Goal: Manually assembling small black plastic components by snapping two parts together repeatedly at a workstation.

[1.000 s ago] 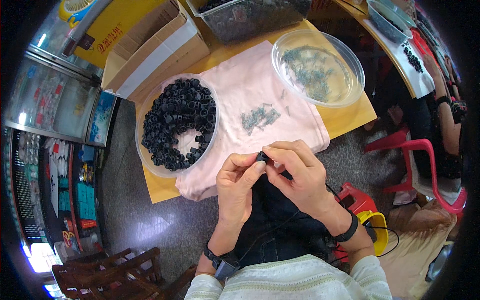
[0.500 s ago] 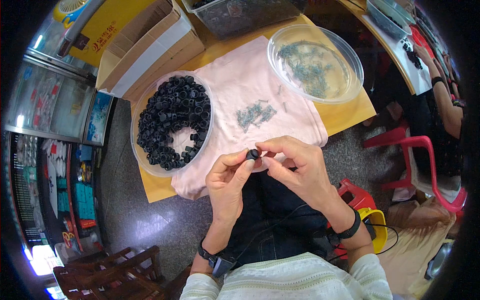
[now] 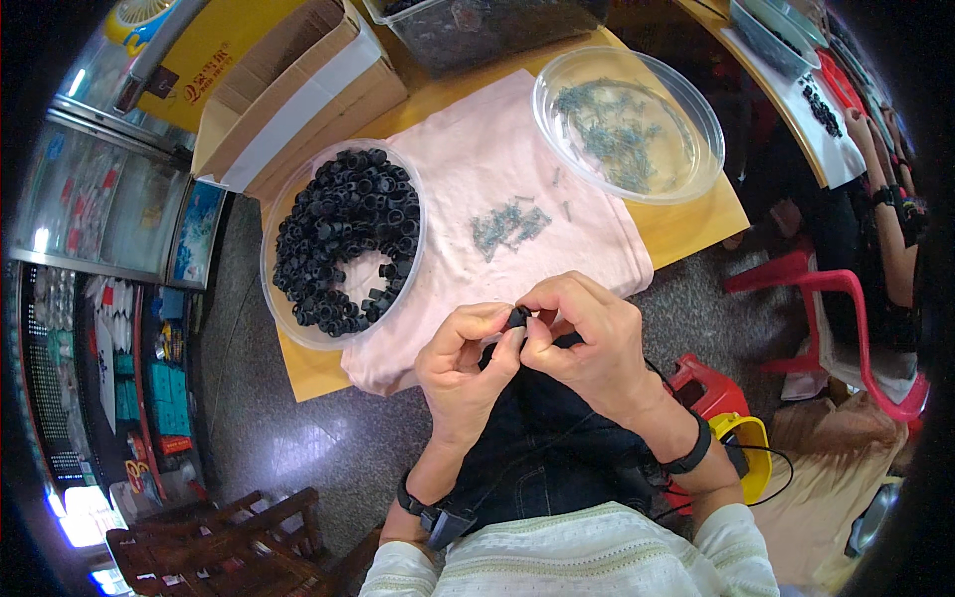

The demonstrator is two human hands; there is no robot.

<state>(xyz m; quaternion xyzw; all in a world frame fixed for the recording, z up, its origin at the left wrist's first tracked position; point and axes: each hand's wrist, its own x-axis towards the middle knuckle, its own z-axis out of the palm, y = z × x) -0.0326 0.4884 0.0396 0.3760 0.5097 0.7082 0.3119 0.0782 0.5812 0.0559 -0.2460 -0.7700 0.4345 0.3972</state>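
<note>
Just past the near edge of the table, a small black plastic cap (image 3: pixel 518 316) is pinched between the thumb and fingertips of my left hand (image 3: pixel 466 360). My right hand (image 3: pixel 587 338) is closed at the same cap, thumb and index finger pressed on its right side. Whether a tiny pin is also between those fingertips is hidden. To the left, a clear round tub (image 3: pixel 422 261) holds a heap of similar black caps (image 3: pixel 343 224). A loose pile of small, thin translucent pins (image 3: pixel 509 229) lies on the pink cloth (image 3: pixel 453 149).
A shallow clear tray (image 3: pixel 711 149) with more pins stands at the right. Behind the tub is an open cardboard box (image 3: pixel 298 104), beside a dark-filled clear bin (image 3: pixel 487 30). A red chair (image 3: pixel 851 308) and another person's arm (image 3: pixel 885 214) are at far right.
Both hands have moved slightly right with the cap. My right fingers have closed in on it, covering more of it. At far right, the other person's arm has shifted.
</note>
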